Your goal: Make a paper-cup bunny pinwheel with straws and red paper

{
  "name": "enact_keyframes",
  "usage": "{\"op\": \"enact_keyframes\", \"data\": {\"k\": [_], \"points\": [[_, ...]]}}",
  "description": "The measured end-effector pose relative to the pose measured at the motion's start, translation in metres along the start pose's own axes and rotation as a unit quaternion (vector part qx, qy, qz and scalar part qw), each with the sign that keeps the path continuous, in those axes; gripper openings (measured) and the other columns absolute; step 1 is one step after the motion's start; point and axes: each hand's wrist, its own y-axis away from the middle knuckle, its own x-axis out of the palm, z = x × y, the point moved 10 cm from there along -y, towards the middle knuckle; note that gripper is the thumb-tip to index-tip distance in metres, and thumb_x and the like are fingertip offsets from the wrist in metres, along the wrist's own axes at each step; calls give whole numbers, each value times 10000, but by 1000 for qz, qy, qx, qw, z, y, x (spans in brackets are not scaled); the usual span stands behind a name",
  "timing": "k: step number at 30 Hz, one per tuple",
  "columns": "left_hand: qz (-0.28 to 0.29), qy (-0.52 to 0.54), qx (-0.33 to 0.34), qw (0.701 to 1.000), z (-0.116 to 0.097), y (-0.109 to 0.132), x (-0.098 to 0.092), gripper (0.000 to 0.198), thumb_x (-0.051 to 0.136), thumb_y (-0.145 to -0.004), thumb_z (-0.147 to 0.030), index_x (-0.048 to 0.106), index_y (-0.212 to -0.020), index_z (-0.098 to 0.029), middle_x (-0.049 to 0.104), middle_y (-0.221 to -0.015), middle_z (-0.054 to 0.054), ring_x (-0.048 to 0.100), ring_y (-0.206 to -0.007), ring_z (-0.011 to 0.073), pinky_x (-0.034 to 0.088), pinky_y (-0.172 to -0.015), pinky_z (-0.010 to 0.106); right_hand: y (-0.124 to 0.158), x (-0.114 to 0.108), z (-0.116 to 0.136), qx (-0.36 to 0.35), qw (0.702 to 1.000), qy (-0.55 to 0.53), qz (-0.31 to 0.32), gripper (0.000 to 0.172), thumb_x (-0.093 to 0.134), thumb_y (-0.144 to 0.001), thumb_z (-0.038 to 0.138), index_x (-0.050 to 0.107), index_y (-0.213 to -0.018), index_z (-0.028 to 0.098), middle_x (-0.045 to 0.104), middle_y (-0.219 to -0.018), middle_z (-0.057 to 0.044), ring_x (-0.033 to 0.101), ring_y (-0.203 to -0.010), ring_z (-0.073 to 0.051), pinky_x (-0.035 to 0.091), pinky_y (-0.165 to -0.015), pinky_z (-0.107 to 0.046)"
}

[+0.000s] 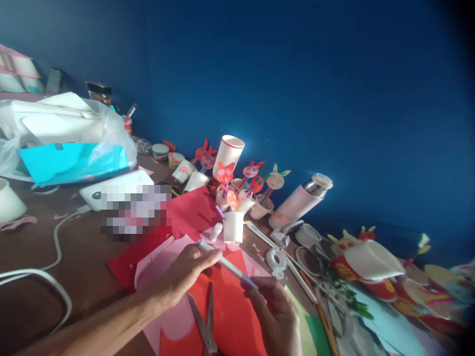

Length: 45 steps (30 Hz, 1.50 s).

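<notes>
A slim pale marker pen [232, 267] with purplish ends slants down to the right over the sheets of coloured paper. My left hand [187, 269] pinches its upper left end, and my right hand [274, 306] grips its lower right end with bent fingers. Below the pen, scissors [206, 321] lie with parted blades on orange-red paper [233, 316]. Pink paper [166, 262] is under my left wrist. Just beyond the pen stands a white paper cup [233, 227], with a small whitish pen cap or tube [215, 231] beside it.
Behind, paper cups hold cut-out animal faces [274, 180]. A cup stack [229, 153] and a leaning pink thermos [300, 200] stand by the blue wall. Tape [276, 259] and a pencil [319, 311] lie right. Left are a cable [57, 242], a white power bank [115, 190] and a plastic bag [111, 126].
</notes>
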Motion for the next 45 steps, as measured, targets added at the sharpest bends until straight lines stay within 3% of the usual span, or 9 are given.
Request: {"op": "enact_keyframes", "data": {"k": [8, 15, 18, 21, 24, 31, 38, 42, 45], "points": [[112, 76, 43, 990, 0, -9, 28, 353, 633, -718, -488, 602, -680, -138, 553, -599, 3, 510, -608, 145, 368, -607, 270, 13, -5, 15, -81, 994, 44, -55, 163, 651, -730, 403, 692, -720, 246, 692, -622, -5, 644, -612, -178, 493, -598, -244], [81, 62, 12, 995, 7, -1, 29, 397, 614, -708, -530, 641, -736, -134, 599, -679, 30, 550, -656, 154, 424, -644, 271, 7, -10, 17, -48, 998, -6, -46, 204, 665, -702, 427, 657, -692, 223, 671, -583, -10, 630, -557, -177, 497, -564, -252], [158, 16, 49, 986, 0, 7, 45, 441, 581, -711, -557, 648, -720, -121, 600, -699, 41, 545, -652, 157, 423, -642, 272, -8, -32, 22, -52, 996, -27, -66, 228, 646, -715, 440, 643, -744, 214, 670, -626, -21, 627, -606, -184, 496, -585, -259], [210, -44, 73, 974, -3, 11, 53, 380, 572, -736, -491, 644, -696, -120, 569, -660, 21, 514, -624, 144, 385, -605, 250, -31, -63, 25, -77, 988, 68, -115, 239, 631, -735, 439, 638, -799, 209, 679, -687, -33, 618, -634, -192, 472, -573, -259], [173, -97, 71, 978, -1, 7, 44, 285, 551, -765, -400, 651, -755, -133, 530, -631, -11, 470, -616, 122, 335, -580, 222, -51, -68, 34, -164, 955, 219, -114, 222, 585, -778, 418, 636, -824, 207, 658, -695, -29, 597, -629, -185, 435, -600, -272], [236, -98, 82, 963, 1, 15, 56, 267, 485, -771, -256, 624, -982, -169, 319, -528, -75, 262, -492, 77, 202, -479, 205, -55, -9, 39, -315, 822, 470, -76, 207, 487, -861, 336, 631, -875, 187, 664, -725, -43, 604, -705, -229, 333, -723, -352], [306, -91, 32, 947, 3, 27, 63, 370, 485, -669, -150, 637, -1005, -185, 360, -555, -68, 263, -455, 58, 175, -439, 205, -58, 39, 71, -307, 883, 353, 37, 166, 528, -855, 297, 638, -953, 221, 666, -879, -36, 597, -822, -193, 378, -716, -286], [390, -117, 27, 913, 12, 31, 73, 339, 480, -629, -132, 689, -893, -164, 386, -493, -60, 277, -429, 62, 172, -421, 206, -65, 89, 90, -322, 866, 374, 78, 302, 623, -790, 340, 607, -1069, 225, 645, -960, -54, 570, -892, -240, 387, -775, -341], [360, -78, 18, 929, 14, 22, 69, 284, 489, -584, -125, 688, -784, -153, 435, -490, -53, 311, -428, 60, 196, -418, 190, -69, 109, 91, -316, 861, 391, 85, 223, 640, -773, 315, 641, -983, 239, 644, -935, -64, 554, -903, -265, 367, -780, -382]]}}
